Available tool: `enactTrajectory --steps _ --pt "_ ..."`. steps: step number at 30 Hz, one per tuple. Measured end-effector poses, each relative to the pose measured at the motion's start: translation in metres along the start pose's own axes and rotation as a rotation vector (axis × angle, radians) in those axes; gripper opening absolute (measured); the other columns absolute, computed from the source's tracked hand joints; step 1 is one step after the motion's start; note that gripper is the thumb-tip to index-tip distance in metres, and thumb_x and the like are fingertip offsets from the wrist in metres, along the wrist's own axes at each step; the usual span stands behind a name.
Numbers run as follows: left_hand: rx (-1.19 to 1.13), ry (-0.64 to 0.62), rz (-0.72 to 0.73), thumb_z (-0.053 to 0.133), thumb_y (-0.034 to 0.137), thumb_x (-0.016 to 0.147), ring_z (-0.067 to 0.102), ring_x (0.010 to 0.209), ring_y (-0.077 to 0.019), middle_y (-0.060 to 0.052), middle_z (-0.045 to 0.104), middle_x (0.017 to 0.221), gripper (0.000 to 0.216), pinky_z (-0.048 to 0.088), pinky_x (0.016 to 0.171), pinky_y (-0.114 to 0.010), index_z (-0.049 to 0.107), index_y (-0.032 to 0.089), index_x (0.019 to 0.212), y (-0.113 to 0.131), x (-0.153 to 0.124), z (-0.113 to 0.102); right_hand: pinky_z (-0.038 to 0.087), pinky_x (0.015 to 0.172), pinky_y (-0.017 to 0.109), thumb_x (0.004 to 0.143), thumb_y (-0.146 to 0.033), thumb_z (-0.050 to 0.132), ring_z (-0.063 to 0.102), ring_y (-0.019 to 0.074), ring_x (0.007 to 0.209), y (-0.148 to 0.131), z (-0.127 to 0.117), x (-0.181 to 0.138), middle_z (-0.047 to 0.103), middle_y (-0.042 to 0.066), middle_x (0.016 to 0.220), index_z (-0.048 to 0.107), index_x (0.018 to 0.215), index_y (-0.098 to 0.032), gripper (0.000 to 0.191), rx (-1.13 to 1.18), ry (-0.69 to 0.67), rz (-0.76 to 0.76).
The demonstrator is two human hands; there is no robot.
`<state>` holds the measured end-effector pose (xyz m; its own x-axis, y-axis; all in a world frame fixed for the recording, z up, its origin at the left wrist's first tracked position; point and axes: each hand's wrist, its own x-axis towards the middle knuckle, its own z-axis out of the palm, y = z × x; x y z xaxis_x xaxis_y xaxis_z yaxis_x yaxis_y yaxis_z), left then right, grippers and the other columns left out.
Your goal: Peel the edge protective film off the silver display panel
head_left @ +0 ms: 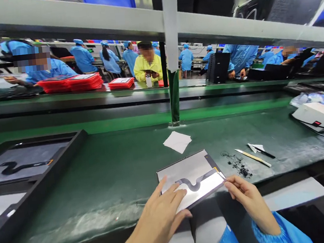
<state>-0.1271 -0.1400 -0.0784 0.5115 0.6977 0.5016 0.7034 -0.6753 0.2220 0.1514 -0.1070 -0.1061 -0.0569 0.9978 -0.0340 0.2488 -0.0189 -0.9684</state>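
Note:
A flat display panel (174,172) with a silvery back lies tilted at the bench's front edge, partly overhanging it. Across its back runs a dark, wavy flex cable (196,187) with an orange end. My left hand (166,205) rests on the panel's left part, fingers stretched out, hiding that corner. At the right corner, my right hand (241,190) pinches a thin dark strip (222,177) between thumb and fingertips; what it is exactly I cannot tell. Beyond the panel sits a small stack of white paper squares (177,141).
Black scraps (237,164), a yellow-handled blade tool (253,157) and black tweezers (261,151) lie to the right. A black tray (75,143) with similar panels stands left. A white box (317,116) with cables is far right. A post (174,97) rises behind; co-workers sit beyond.

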Motion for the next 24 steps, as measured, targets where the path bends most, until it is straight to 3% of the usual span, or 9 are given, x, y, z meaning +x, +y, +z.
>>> enactTrajectory --steps 4,6,9,15,20,24 --pt "-0.185 -0.177 0.027 0.051 0.03 0.101 0.072 0.076 -0.0179 0.003 0.072 0.085 0.012 0.044 0.111 -0.047 0.061 0.024 0.1 0.003 0.07 -0.002 0.039 0.059 0.028 0.085 -0.06 0.061 0.053 0.0172 0.061 0.002 -0.006 0.0 0.062 0.0 0.07 0.069 0.084 -0.022 0.039 -0.124 0.011 -0.086" --pt "-0.291 -0.233 -0.014 0.062 0.029 0.095 0.071 0.089 -0.0205 0.0 0.072 0.094 0.008 0.045 0.109 -0.048 0.063 0.024 0.101 0.004 0.101 0.011 0.037 0.057 0.028 0.088 -0.058 0.058 0.052 0.0173 0.059 0.0 -0.009 0.0 0.062 0.0 0.067 0.067 0.083 -0.023 0.036 -0.184 0.047 -0.119" --pt "-0.34 -0.269 -0.024 0.075 0.034 0.084 0.07 0.102 -0.0251 -0.004 0.071 0.106 0.021 0.052 0.1 -0.047 0.065 0.023 0.099 0.006 0.134 0.036 0.035 0.055 0.027 0.09 -0.053 0.056 0.052 0.0171 0.054 -0.002 -0.014 -0.001 0.061 -0.002 0.062 0.065 0.082 -0.025 0.03 -0.263 0.114 -0.175" --pt "-0.408 -0.357 -0.111 0.072 0.027 0.086 0.048 0.136 -0.0396 -0.007 0.071 0.121 0.013 0.037 0.104 -0.071 0.069 0.022 0.074 0.016 0.171 0.068 0.039 0.055 0.026 0.096 -0.048 0.049 0.059 0.0176 0.054 0.01 -0.025 0.003 0.063 -0.002 0.062 0.06 0.08 -0.026 0.029 -0.373 0.262 -0.282" --pt "-0.484 -0.334 -0.233 0.071 0.028 0.085 0.036 0.145 -0.037 -0.008 0.063 0.137 0.014 0.031 0.114 -0.062 0.07 0.021 0.073 0.024 0.193 0.082 0.046 0.054 0.025 0.102 -0.046 0.036 0.069 0.0188 0.057 0.03 -0.029 0.011 0.069 -0.001 0.07 0.058 0.096 -0.025 0.031 -0.437 0.416 -0.377" --pt "-0.541 -0.278 -0.3 0.067 0.027 0.087 0.036 0.145 -0.0338 -0.011 0.059 0.141 0.013 0.034 0.114 -0.055 0.068 0.02 0.075 0.036 0.201 0.097 0.049 0.055 0.025 0.103 -0.046 0.035 0.073 0.0192 0.061 0.036 -0.033 0.016 0.074 0.001 0.078 0.056 0.106 -0.024 0.031 -0.447 0.521 -0.391"
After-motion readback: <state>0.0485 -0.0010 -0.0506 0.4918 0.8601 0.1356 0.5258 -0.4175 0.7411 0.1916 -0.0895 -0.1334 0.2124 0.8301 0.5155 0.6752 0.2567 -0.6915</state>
